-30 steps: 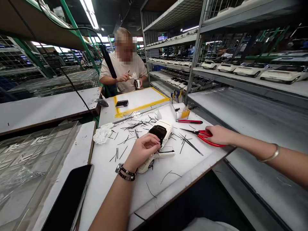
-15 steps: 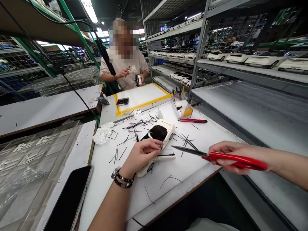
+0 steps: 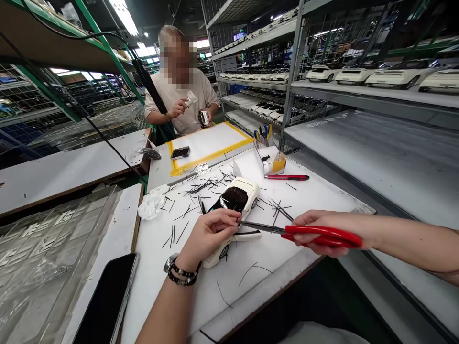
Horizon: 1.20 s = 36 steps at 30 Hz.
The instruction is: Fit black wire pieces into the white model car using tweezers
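Note:
A white model car (image 3: 247, 191) with a black interior stands on the white table, its doors swung out. Over the car's near side is my left hand (image 3: 211, 232), thumb and fingertips pinched together; whatever is between them is too small to make out. In my right hand (image 3: 319, 234) are red-handled scissors (image 3: 322, 236), held level. Their dark blades look closed, and the tips reach to the left fingertips beside the open door (image 3: 247, 236). Thin black strips (image 3: 208, 185) lie scattered around the car.
A clear box of tools (image 3: 268, 157) and a red pen-like cutter (image 3: 287, 177) lie behind the car. Crumpled tissue (image 3: 153, 203) and a phone (image 3: 107, 296) are at left. Across the table a co-worker (image 3: 182, 100) holds small parts. Shelves (image 3: 322, 93) of model cars stand at right.
My right hand has moved left with the scissors, bringing the tips to my left fingertips. My left hand stays at the car. The co-worker's raised hand has shifted slightly.

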{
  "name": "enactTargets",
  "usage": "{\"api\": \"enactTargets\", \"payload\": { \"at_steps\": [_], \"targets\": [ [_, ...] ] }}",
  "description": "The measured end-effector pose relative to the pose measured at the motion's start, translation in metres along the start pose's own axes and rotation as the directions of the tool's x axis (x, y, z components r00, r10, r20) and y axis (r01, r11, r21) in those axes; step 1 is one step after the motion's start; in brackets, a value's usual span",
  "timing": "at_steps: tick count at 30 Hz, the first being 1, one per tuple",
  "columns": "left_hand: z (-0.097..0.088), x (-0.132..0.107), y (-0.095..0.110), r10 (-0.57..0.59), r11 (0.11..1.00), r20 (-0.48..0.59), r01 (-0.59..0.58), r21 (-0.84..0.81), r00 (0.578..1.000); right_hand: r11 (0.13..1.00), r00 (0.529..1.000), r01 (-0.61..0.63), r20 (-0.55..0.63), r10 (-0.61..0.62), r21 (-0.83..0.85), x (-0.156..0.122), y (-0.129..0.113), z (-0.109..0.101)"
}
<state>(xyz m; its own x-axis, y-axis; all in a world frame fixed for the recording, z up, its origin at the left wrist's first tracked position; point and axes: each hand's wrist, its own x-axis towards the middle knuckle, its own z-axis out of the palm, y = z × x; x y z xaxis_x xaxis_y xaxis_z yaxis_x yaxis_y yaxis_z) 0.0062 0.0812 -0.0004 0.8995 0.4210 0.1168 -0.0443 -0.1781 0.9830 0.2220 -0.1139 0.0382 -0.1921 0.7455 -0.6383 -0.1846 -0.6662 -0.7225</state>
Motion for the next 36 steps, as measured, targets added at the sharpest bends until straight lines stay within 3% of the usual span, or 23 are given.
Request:
{"api": "enactTargets", "payload": {
  "at_steps": [26, 30, 32, 34, 35, 36],
  "targets": [
    [-0.001, 0.000, 0.000, -0.021, 0.999, -0.014, 0.021, 0.026, 1.000, 0.996, 1.000, -0.028, -0.012, 0.027, -0.080, 0.014, 0.002, -0.006],
    [-0.004, -0.001, 0.002, 0.005, 0.998, 0.028, -0.007, 0.063, 1.000, 0.994, 1.000, 0.005, -0.018, -0.007, -0.106, 0.007, 0.003, -0.007],
    [-0.006, 0.000, 0.002, 0.033, 0.996, 0.084, -0.040, 0.086, 0.996, 0.983, 0.996, 0.039, -0.078, -0.054, -0.177, -0.002, 0.006, -0.014],
    [-0.008, 0.000, 0.001, 0.059, 0.993, 0.130, -0.072, 0.095, 0.990, 0.920, 0.954, 0.069, -0.243, -0.173, -0.385, -0.011, 0.013, -0.027],
    [-0.008, 0.000, 0.001, 0.069, 0.992, 0.140, -0.082, 0.096, 0.988, 0.847, 0.895, 0.045, -0.355, -0.269, -0.529, -0.014, 0.018, -0.035],
    [-0.009, -0.001, 0.000, 0.075, 0.991, 0.143, -0.089, 0.096, 0.987, 0.747, 0.805, -0.023, -0.455, -0.381, -0.665, -0.016, 0.024, -0.044]
  ]
}}
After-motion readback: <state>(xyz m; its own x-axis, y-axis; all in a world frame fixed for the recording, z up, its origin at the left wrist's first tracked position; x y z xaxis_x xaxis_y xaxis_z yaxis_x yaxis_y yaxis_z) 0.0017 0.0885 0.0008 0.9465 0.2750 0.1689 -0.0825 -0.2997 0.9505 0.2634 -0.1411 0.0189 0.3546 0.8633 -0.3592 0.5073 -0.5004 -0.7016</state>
